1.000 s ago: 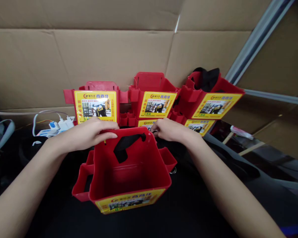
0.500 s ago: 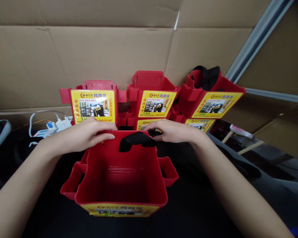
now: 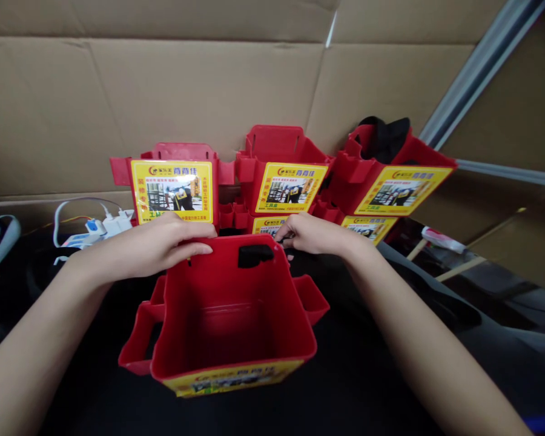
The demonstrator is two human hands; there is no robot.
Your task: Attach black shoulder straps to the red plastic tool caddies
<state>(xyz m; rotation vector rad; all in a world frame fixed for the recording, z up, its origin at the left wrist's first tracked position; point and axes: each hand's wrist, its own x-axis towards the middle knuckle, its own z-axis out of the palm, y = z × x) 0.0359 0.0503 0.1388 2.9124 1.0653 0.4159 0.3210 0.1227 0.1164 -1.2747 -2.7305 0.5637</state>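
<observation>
Stacked red boxes at the back, one open red box in front.
The left hand clasps its far rim, thumb inside; the right hand is at its far right corner, its grip impossible to tell; a black strap shows against the inner far wall.

An open box is standing in front, a strap hanging inside at its far wall's right. The left grip is holding that wall's left; the right grip is hovering by its right corner. Behind, a left box, middle box and right box are forming a row before cardboard. Plugs are sitting left of the row.
</observation>
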